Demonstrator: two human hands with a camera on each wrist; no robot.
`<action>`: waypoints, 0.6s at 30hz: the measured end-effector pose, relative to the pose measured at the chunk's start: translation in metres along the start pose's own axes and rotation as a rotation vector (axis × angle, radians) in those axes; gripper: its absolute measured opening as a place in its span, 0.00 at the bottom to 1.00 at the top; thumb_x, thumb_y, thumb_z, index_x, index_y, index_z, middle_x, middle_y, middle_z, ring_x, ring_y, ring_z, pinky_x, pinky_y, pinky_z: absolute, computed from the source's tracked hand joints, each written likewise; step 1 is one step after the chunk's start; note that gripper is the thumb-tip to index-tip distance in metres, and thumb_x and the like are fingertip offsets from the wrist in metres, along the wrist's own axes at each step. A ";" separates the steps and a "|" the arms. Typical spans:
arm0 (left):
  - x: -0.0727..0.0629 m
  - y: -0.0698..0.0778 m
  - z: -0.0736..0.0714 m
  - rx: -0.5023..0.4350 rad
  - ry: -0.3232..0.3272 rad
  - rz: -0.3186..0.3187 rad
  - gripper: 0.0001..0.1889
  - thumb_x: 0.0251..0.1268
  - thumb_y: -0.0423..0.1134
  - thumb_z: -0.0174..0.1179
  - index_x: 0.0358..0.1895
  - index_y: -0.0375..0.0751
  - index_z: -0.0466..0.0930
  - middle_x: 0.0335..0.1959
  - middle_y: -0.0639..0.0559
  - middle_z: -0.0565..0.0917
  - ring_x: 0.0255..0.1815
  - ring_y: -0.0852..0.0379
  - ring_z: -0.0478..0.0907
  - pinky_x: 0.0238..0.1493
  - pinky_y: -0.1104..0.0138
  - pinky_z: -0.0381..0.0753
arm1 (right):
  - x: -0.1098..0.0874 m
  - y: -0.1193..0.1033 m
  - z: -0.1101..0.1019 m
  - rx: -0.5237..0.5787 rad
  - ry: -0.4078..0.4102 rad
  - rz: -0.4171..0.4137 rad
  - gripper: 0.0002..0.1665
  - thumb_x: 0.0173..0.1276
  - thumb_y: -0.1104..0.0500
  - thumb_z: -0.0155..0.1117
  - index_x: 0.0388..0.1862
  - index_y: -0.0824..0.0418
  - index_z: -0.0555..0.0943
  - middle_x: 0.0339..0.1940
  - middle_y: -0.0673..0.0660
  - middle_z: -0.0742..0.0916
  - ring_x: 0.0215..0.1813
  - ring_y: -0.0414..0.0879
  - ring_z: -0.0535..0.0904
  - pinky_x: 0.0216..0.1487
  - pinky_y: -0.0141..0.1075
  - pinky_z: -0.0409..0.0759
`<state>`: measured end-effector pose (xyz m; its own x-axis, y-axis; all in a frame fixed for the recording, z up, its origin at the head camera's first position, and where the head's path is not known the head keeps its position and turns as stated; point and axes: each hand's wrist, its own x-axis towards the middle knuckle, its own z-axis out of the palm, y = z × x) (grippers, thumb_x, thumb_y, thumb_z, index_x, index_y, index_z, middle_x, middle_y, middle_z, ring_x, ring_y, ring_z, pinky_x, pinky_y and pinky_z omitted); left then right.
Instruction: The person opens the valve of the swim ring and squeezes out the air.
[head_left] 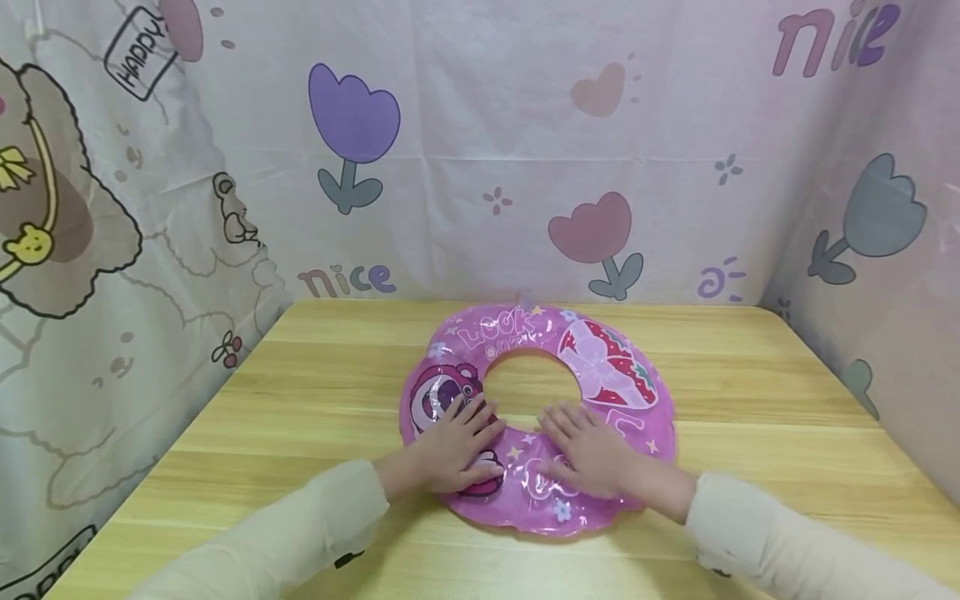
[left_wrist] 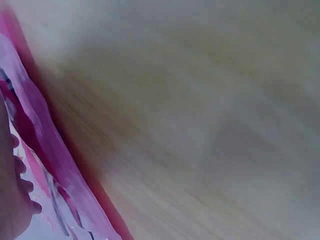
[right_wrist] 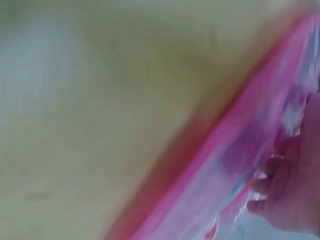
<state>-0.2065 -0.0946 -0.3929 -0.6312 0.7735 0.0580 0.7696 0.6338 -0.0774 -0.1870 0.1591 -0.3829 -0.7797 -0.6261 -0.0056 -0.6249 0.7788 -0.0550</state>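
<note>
A pink inflatable swim ring [head_left: 517,492] lies flat on the wooden table, printed with a bear, strawberries and lettering; its surface looks creased and soft. My left hand [head_left: 453,446] rests on the ring's near left part with fingers spread, over the bear print. On the near right part lies my right hand [head_left: 592,450], its fingers stretched toward the centre hole. In the left wrist view, the ring's edge [left_wrist: 60,150] and some fingertips show at the left. The right wrist view is blurred, with the ring [right_wrist: 215,165] beneath the fingers.
The light wooden table [head_left: 300,400] extends around the ring on every side. A printed cloth [head_left: 465,100] with tulips and words hangs behind it and along both sides. Cream sleeves [head_left: 322,517] cover both forearms.
</note>
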 end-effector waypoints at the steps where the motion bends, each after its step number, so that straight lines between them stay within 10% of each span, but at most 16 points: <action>1: 0.001 -0.002 0.001 -0.010 -0.013 -0.004 0.35 0.66 0.63 0.41 0.69 0.44 0.60 0.73 0.39 0.56 0.73 0.38 0.50 0.71 0.44 0.50 | -0.001 -0.005 0.003 0.013 -0.008 0.008 0.42 0.70 0.37 0.42 0.70 0.67 0.58 0.72 0.67 0.62 0.73 0.64 0.54 0.72 0.56 0.53; 18: 0.006 -0.002 0.010 -0.025 -0.141 -0.062 0.40 0.63 0.68 0.39 0.73 0.47 0.52 0.75 0.38 0.48 0.74 0.34 0.43 0.69 0.38 0.46 | -0.004 -0.016 0.020 0.045 0.000 0.016 0.42 0.69 0.37 0.44 0.70 0.65 0.59 0.72 0.67 0.63 0.72 0.66 0.55 0.71 0.58 0.54</action>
<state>-0.2129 -0.0915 -0.4018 -0.6838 0.7254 -0.0785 0.7295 0.6819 -0.0531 -0.1732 0.1477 -0.4021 -0.7895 -0.6137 -0.0064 -0.6101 0.7860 -0.1001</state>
